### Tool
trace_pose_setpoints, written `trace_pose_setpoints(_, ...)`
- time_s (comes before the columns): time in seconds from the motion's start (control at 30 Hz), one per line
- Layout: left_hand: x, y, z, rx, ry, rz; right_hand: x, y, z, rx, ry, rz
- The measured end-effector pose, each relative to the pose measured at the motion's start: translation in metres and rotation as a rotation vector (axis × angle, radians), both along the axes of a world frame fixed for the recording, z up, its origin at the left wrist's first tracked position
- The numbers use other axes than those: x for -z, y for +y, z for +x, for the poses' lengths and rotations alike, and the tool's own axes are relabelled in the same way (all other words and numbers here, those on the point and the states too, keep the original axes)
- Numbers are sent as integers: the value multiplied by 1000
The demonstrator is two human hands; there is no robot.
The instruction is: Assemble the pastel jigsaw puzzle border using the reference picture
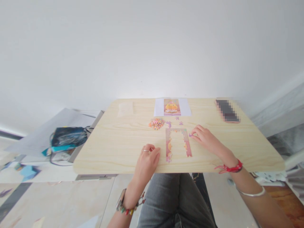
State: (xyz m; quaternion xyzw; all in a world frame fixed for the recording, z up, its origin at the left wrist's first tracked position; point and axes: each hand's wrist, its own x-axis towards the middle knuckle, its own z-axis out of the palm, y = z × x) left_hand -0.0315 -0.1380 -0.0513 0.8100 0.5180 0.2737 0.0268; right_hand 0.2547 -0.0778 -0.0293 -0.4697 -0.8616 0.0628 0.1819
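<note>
My right hand (205,138) pinches a small purple puzzle piece (190,135) just outside the right side of a partly joined jigsaw frame (168,144). That frame has a left side, a top and a right side, in pink, mauve and orange. To its left, my left hand (147,160) rests by the tabletop with curled fingers; whatever lies between them, if anything, is hidden. Behind the frame are a heap of loose puzzle pieces (156,123), a few joined purple pieces (168,124) and two single pieces (181,123).
A printed reference sheet (172,107) with an orange figure lies at the back of the wooden table (114,142). A phone, pixelated, (227,110) is at the back right, a clear plastic bag (125,108) at the back left. Beside the table sits a dark bag (68,137).
</note>
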Motion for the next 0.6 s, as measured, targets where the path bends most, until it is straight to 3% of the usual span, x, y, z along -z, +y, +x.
trace_pose_setpoints(0.3, -3, -4, 6, 11, -39, -15, -11, -39, -32, -90, -12, -4)
trace_pose_setpoints(0.6, -3, -12, 10, 39, -79, -40, 4, -84, -79, -67, -62, 40)
